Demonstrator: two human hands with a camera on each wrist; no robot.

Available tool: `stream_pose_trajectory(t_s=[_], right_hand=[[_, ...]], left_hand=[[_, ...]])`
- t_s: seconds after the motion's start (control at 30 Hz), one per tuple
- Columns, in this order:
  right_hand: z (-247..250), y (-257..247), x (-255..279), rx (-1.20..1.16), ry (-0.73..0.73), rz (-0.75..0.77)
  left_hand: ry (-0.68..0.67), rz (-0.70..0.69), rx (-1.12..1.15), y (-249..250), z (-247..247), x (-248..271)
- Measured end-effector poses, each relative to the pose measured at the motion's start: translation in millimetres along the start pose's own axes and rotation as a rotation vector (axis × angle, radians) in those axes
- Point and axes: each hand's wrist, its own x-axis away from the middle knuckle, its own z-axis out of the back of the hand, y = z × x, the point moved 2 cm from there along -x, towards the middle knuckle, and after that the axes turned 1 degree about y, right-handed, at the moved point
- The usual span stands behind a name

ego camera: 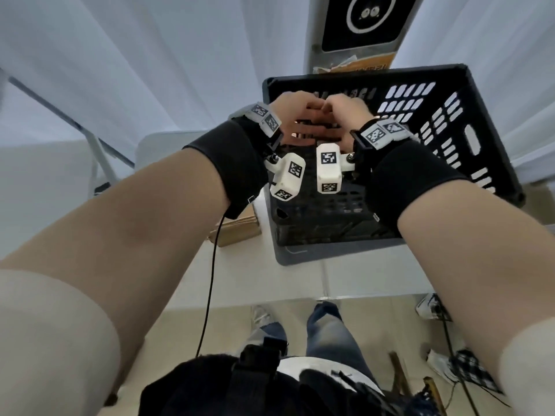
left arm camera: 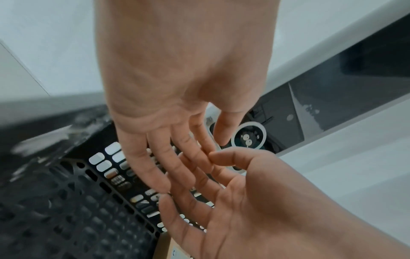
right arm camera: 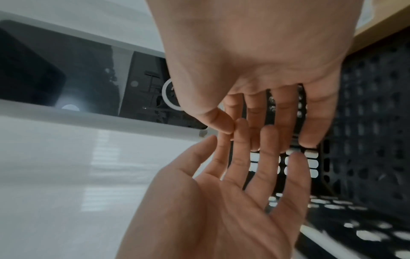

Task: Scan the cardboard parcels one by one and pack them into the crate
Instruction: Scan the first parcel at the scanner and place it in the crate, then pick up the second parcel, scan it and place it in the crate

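Both hands hover over the black perforated crate [ego camera: 450, 85], fingertips meeting above its inside. My left hand [ego camera: 295, 112] is open with straight fingers and holds nothing; the wrist view shows its palm [left arm camera: 177, 157] over the crate's far wall [left arm camera: 66, 210]. My right hand [ego camera: 345, 112] is open too, and its fingers [left arm camera: 221, 201] overlap the left's. The right wrist view shows the same pair: right hand [right arm camera: 266, 122] above, left hand [right arm camera: 233, 184] below. A cardboard parcel [ego camera: 237, 229] lies on the table left of the crate. What lies in the crate is hidden by my hands and wrists.
The scanner post [ego camera: 365, 13], with a black panel and white ring, stands right behind the crate. The crate sits on a white table [ego camera: 300, 283]. A cable [ego camera: 210, 280] hangs from my left wrist. A metal frame [ego camera: 90, 139] stands at far left, and clutter lies on the floor [ego camera: 468, 370] at right.
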Motion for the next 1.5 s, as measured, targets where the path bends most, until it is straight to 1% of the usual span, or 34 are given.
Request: stream_pose_trajectory(t_s=[0.1,0.27,0.4,0.57,0.7,0.77,0.83,0.97,1.0,1.07,1.1,1.13,1.2,1.27,1.3,1.33,1.4,1.47,1.5], right_hand=[[-30.4,-2.2,16.9,-0.022,-0.022,0.016],[-82.3,-4.4,36.4,0.001,-0.085,0.017],[-120.5,1.8,41.3,0.036,-0.162,0.004],[-164.2,26.9,37.9,0.151,-0.262,-0.051],[-190.9,50.1,30.0,0.249,-0.275,-0.095],[-199.7,62.3,25.5,0.384,-0.289,-0.042],[-204.2,77.5,22.8,0.530,-0.255,-0.010],[-217.2,109.2,-2.6,0.733,-0.202,-0.032],[-218.6,115.8,-12.3,0.794,-0.201,-0.011],[-222.8,126.2,-27.3,0.892,-0.216,0.070],[-224.5,131.2,-33.5,0.932,-0.225,0.086],[-225.4,134.8,-37.9,0.980,-0.234,0.094],[-225.4,145.6,-45.3,1.020,-0.254,0.054],[-225.0,154.8,-52.6,1.111,-0.308,0.097],[-225.0,161.8,-61.5,1.131,-0.325,0.122],[-225.8,170.2,-71.2,1.117,-0.329,0.112],[-225.3,181.2,-82.3,1.055,-0.316,0.052],[-223.0,181.6,-78.8,1.012,-0.303,0.000],[-222.5,179.8,-73.8,0.982,-0.299,-0.026]], left_hand=[[0.026,-0.038,0.012,-0.3,26.4,20.5],[0.118,-0.031,0.054,-3.5,78.9,46.3],[0.163,-0.020,0.050,-17.6,119.7,54.3],[0.211,0.058,0.050,-46.4,159.2,55.2],[0.207,0.148,0.041,-75.0,181.6,52.6],[0.212,0.192,0.042,-90.2,189.9,49.4],[0.249,0.231,0.030,-103.8,196.4,46.5],[0.339,0.310,-0.026,-126.7,204.6,39.9],[0.357,0.330,-0.045,-132.1,206.0,37.2],[0.390,0.362,-0.063,-142.4,210.5,30.3],[0.409,0.379,-0.052,-146.9,213.4,28.5],[0.425,0.395,-0.043,-150.8,215.2,25.5],[0.425,0.428,-0.089,-158.3,216.2,18.6],[0.436,0.464,-0.163,-164.8,214.7,14.8],[0.447,0.482,-0.177,-167.4,214.3,14.5],[0.441,0.500,-0.186,-171.5,215.0,12.8],[0.393,0.542,-0.157,-181.6,217.0,7.5],[0.320,0.569,-0.085,-189.0,218.2,4.8],[0.303,0.564,-0.055,-192.5,220.0,2.2]])
